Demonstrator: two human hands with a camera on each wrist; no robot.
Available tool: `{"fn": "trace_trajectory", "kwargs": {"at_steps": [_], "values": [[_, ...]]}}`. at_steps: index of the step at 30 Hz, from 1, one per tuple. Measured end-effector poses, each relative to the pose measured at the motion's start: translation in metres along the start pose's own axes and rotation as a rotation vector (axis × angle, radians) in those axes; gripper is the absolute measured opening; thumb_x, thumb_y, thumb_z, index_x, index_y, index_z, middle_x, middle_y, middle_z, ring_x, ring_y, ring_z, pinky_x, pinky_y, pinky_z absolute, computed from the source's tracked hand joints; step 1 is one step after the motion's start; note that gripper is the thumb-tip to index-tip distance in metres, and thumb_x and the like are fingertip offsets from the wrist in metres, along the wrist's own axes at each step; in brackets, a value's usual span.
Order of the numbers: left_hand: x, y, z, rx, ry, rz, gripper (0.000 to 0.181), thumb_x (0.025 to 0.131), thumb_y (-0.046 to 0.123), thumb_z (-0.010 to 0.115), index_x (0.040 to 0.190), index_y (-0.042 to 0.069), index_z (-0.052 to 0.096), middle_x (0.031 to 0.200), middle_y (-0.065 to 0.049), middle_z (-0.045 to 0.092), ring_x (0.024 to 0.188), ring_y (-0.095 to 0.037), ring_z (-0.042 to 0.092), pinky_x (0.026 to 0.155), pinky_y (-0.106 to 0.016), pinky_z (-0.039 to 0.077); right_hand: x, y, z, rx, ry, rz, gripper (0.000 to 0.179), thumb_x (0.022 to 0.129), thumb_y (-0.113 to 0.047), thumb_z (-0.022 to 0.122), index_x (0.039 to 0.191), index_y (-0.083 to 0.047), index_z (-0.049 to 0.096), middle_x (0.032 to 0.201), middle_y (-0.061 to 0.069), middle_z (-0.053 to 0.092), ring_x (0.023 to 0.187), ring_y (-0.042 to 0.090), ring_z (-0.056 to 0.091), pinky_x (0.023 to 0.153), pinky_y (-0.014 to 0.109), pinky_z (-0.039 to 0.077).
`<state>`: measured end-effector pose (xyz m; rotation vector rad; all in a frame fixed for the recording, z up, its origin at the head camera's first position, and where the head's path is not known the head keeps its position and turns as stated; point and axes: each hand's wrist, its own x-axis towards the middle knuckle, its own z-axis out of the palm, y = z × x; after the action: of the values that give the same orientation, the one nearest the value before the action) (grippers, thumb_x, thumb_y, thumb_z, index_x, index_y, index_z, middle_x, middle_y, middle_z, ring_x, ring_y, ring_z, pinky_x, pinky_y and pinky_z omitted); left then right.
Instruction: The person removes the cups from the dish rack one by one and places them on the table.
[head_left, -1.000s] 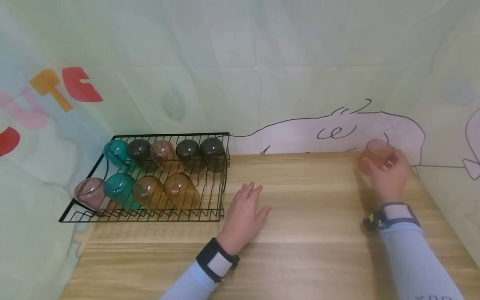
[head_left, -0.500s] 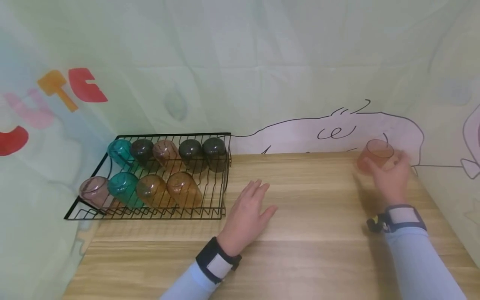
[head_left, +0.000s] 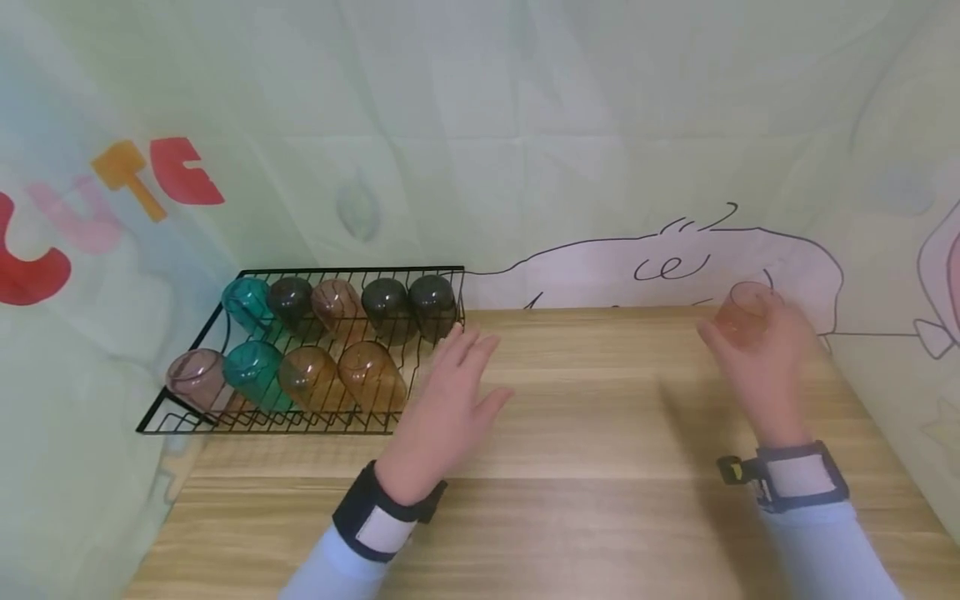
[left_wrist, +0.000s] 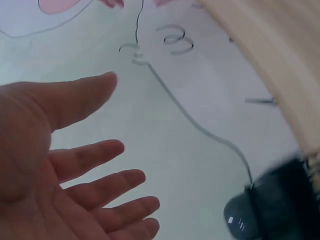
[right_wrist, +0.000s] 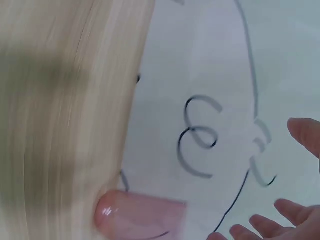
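Note:
A pinkish-orange glass (head_left: pixel 744 315) stands upright at the back right of the wooden table, rim up. My right hand (head_left: pixel 767 385) is raised just in front of it in the head view; in the right wrist view its fingers (right_wrist: pixel 295 212) are spread and apart from the glass (right_wrist: pixel 142 216). My left hand (head_left: pixel 437 410) hovers with extended fingers at the right side of a black wire rack (head_left: pixel 420 268), covering part of it. Nothing lies in this hand (left_wrist: pixel 75 165) in the left wrist view, where a dark glass (left_wrist: pixel 245 212) shows at the lower right.
Several coloured glasses sit upside down in two rows on the rack, among them a teal glass (head_left: pixel 257 375), an amber glass (head_left: pixel 371 375) and a smoky grey glass (head_left: pixel 433 304). A printed cloth (head_left: pixel 585 150) hangs behind the table (head_left: pixel 592 517) and along both sides.
My right hand has let go of the pinkish-orange glass and drawn back from it, thumb and fingers spreading. My left hand has moved left and up towards the rack. The view has shifted slightly.

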<state>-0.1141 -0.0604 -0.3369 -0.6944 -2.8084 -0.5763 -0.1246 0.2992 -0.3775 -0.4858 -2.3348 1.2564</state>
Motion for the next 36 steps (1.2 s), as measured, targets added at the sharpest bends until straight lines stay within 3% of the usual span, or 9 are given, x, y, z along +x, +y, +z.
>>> {"fn": "trace_trajectory", "kwargs": {"at_steps": [5, 10, 14, 20, 28, 36], "values": [[-0.001, -0.021, -0.024, 0.094, 0.078, -0.046, 0.061, 0.084, 0.035, 0.069, 0.135, 0.010, 0.047, 0.147, -0.017, 0.038, 0.140, -0.036, 0.027, 0.114, -0.053, 0.024, -0.025, -0.012, 0.010, -0.053, -0.133, -0.073, 0.085, 0.081, -0.048, 0.068, 0.147, -0.015, 0.027, 0.151, 0.013, 0.030, 0.137, 0.035, 0.031, 0.110, 0.057, 0.027], [-0.002, -0.040, -0.036, 0.136, 0.050, -0.125, 0.069, 0.080, 0.028, 0.073, 0.140, 0.015, 0.042, 0.150, -0.021, 0.030, 0.139, -0.042, 0.024, 0.106, -0.063, 0.029, -0.047, -0.012, 0.022, -0.147, -0.259, -0.163, 0.081, 0.083, -0.052, 0.063, 0.146, -0.011, 0.031, 0.153, 0.015, 0.026, 0.139, 0.039, 0.025, 0.110, 0.061, 0.022], [-0.002, -0.053, -0.036, 0.193, 0.035, -0.134, 0.072, 0.075, 0.019, 0.078, 0.139, 0.015, 0.044, 0.149, -0.024, 0.031, 0.138, -0.046, 0.022, 0.107, -0.065, 0.025, -0.061, -0.009, 0.033, -0.173, -0.315, -0.198, 0.077, 0.084, -0.051, 0.062, 0.143, -0.009, 0.035, 0.153, 0.016, 0.025, 0.138, 0.041, 0.025, 0.108, 0.064, 0.022], [-0.004, -0.066, -0.034, 0.231, 0.027, -0.185, 0.072, 0.068, 0.015, 0.083, 0.133, 0.014, 0.051, 0.147, -0.026, 0.032, 0.137, -0.052, 0.019, 0.107, -0.069, 0.018, -0.073, -0.004, 0.046, -0.181, -0.337, -0.238, 0.073, 0.085, -0.049, 0.062, 0.140, -0.008, 0.040, 0.150, 0.020, 0.029, 0.135, 0.043, 0.029, 0.107, 0.063, 0.025], [-0.005, -0.076, -0.029, 0.247, -0.034, -0.249, 0.068, 0.072, 0.016, 0.079, 0.133, 0.009, 0.049, 0.146, -0.034, 0.025, 0.136, -0.056, 0.011, 0.107, -0.069, 0.018, -0.084, 0.000, 0.059, -0.165, -0.358, -0.264, 0.069, 0.084, -0.047, 0.064, 0.136, -0.007, 0.045, 0.147, 0.018, 0.036, 0.134, 0.040, 0.034, 0.106, 0.061, 0.029], [-0.006, -0.083, -0.026, 0.247, -0.072, -0.256, 0.059, 0.075, 0.009, 0.073, 0.130, 0.005, 0.052, 0.140, -0.036, 0.033, 0.131, -0.057, 0.025, 0.105, -0.067, 0.027, -0.089, 0.002, 0.064, -0.164, -0.343, -0.300, 0.065, 0.083, -0.040, 0.068, 0.134, -0.005, 0.047, 0.143, 0.019, 0.042, 0.131, 0.039, 0.038, 0.106, 0.059, 0.031]]}}
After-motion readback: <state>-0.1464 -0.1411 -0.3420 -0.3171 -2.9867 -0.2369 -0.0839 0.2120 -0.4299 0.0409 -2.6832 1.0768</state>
